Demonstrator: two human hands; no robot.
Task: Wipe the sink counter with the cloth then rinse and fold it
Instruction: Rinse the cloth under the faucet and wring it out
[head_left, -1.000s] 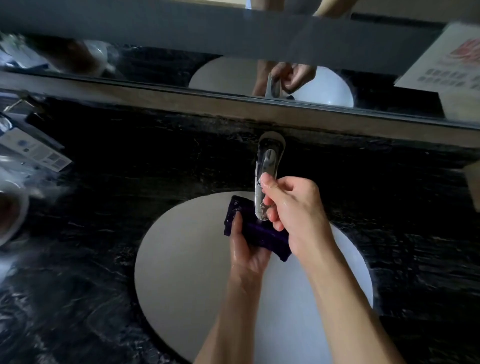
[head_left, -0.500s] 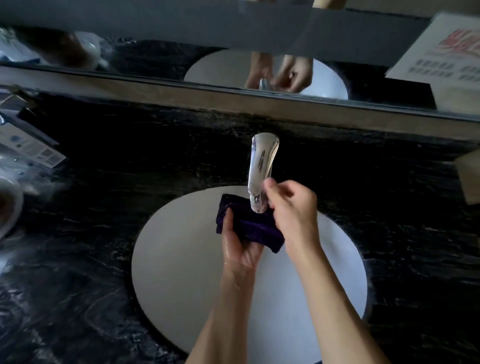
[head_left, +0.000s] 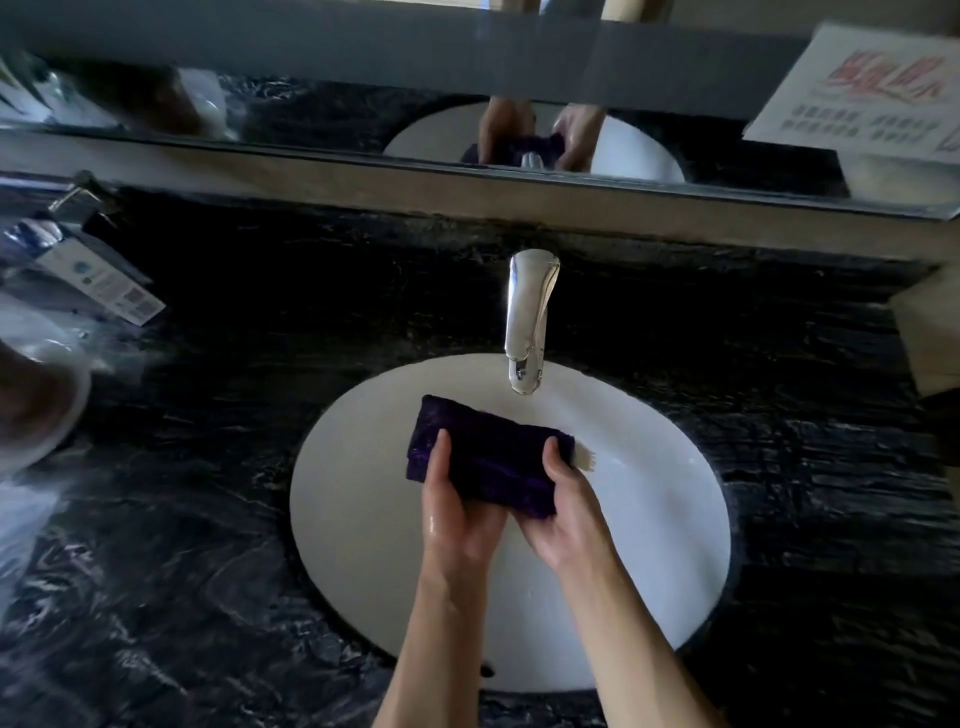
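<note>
A folded dark purple cloth is held over the white oval basin, just below and in front of the chrome faucet, whose spout is not touched by either hand. The cloth's left end is clasped by the left hand, thumb laid across its top and fingers hidden beneath. The right end is gripped by the right hand, thumb curled over the upper face near the far corner. Both hands are closed on the cloth, and wetness can be seen on the left wrist.

Bare basin is left all round the cloth, widest towards the left and near rims. The black marbled counter lies clear beside the basin; packets and a wrapped item are crowded at its far left edge. The mirror's lower edge runs along behind the faucet.
</note>
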